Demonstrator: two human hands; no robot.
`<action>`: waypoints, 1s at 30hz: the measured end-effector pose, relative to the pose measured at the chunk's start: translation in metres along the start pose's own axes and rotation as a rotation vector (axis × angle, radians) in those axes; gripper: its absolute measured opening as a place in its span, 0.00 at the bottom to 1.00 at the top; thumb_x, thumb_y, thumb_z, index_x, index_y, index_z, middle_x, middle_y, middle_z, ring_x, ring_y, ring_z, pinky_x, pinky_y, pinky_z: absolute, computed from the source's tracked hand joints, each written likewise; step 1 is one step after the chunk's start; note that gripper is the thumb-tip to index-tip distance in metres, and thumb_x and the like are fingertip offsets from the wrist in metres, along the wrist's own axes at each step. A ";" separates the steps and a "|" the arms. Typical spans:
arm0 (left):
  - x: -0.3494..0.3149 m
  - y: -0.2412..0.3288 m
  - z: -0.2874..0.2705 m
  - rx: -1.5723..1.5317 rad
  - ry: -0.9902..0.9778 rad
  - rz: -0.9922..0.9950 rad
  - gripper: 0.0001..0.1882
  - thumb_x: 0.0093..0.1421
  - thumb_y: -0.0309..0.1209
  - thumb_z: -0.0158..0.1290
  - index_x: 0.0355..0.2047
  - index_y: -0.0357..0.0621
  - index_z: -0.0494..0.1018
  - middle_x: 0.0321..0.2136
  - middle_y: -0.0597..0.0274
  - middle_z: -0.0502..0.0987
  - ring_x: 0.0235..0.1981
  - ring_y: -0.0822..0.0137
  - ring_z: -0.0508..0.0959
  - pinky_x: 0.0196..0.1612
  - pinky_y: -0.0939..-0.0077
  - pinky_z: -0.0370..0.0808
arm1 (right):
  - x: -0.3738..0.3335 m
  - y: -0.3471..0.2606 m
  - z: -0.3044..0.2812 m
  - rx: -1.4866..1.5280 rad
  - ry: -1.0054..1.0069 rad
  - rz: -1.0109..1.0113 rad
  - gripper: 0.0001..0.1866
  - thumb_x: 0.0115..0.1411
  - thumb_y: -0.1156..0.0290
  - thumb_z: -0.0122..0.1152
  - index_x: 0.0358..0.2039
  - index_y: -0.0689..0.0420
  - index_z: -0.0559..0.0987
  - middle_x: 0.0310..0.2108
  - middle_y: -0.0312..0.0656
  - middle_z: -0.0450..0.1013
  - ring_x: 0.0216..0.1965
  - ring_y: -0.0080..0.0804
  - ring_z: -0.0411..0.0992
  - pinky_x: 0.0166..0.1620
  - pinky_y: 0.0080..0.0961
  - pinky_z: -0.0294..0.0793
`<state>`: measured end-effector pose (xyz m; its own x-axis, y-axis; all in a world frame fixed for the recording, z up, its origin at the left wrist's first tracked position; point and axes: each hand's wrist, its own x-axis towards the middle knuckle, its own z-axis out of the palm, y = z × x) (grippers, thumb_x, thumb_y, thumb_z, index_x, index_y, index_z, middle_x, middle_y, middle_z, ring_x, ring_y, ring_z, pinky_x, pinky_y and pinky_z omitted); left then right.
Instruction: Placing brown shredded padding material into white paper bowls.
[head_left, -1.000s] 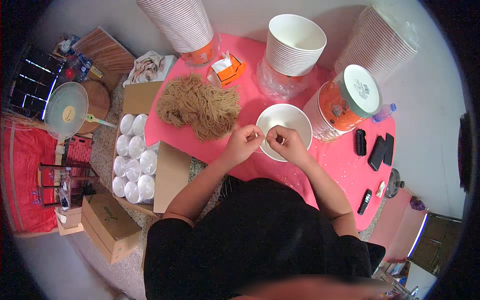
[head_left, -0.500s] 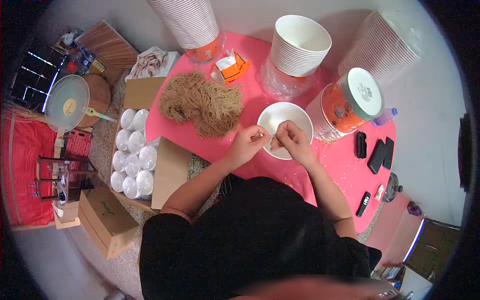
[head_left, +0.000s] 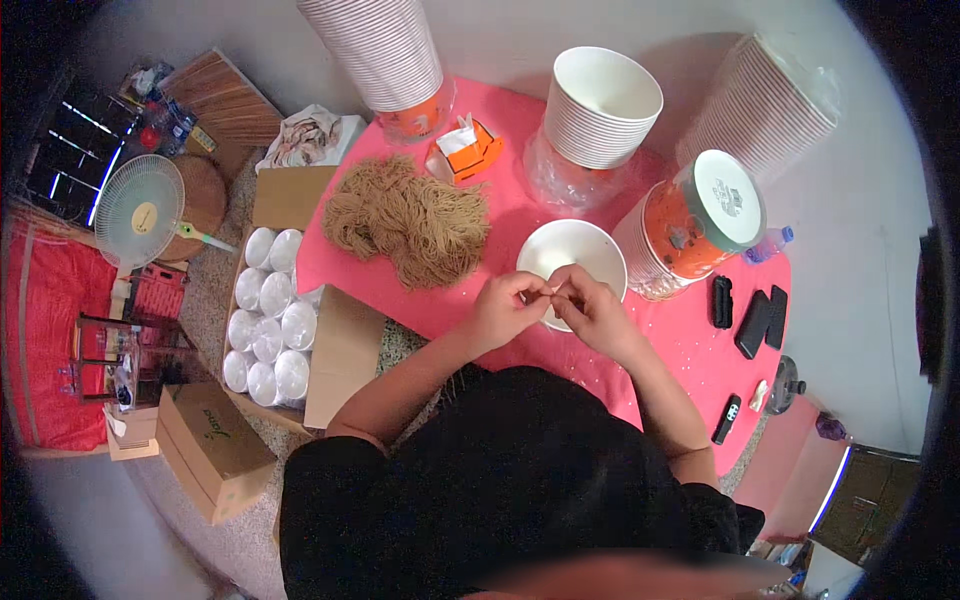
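The left hand (head_left: pixel 506 315) and right hand (head_left: pixel 603 322) have just come closer together at the near edge of the bowl (head_left: pixel 562 246), which seems to mean tiny, careful work, with their fingertips pinched, but I can't tell on what.

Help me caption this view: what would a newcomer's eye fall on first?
Probably the bright pink tablecloth, with a big tangle of brown yarn on its left part. Tall stacks of white tubs stand along its far side. At the center, the left hand and right hand, close together, hide part of a white bowl.
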<state>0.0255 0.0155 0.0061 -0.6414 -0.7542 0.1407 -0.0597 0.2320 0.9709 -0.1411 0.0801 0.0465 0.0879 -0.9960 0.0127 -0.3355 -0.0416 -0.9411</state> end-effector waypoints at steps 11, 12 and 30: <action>-0.007 -0.017 0.008 0.145 0.085 0.236 0.07 0.46 0.21 0.55 0.27 0.39 0.70 0.28 0.59 0.70 0.34 0.63 0.71 0.39 0.70 0.68 | 0.002 -0.013 -0.015 0.732 0.220 0.034 0.08 0.55 0.81 0.48 0.35 0.55 0.68 0.18 0.27 0.61 0.18 0.12 0.56 0.20 0.12 0.50; -0.009 -0.020 0.006 0.193 0.146 0.250 0.06 0.46 0.21 0.55 0.26 0.40 0.70 0.30 0.58 0.69 0.36 0.62 0.70 0.41 0.70 0.67 | 0.006 -0.018 -0.021 0.778 0.253 -0.005 0.07 0.55 0.81 0.48 0.34 0.56 0.68 0.18 0.28 0.61 0.17 0.13 0.56 0.19 0.12 0.50; -0.030 -0.038 0.006 0.320 0.039 0.173 0.13 0.51 0.29 0.53 0.39 0.45 0.73 0.26 0.52 0.73 0.31 0.56 0.75 0.35 0.65 0.72 | 0.021 -0.040 -0.060 0.923 0.332 -0.139 0.02 0.58 0.77 0.47 0.33 0.58 0.68 0.15 0.33 0.61 0.14 0.17 0.52 0.18 0.16 0.50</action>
<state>0.0421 0.0329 -0.0366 -0.6333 -0.7086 0.3111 -0.1931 0.5340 0.8231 -0.1820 0.0564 0.1049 -0.2439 -0.9641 0.1047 0.5327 -0.2234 -0.8163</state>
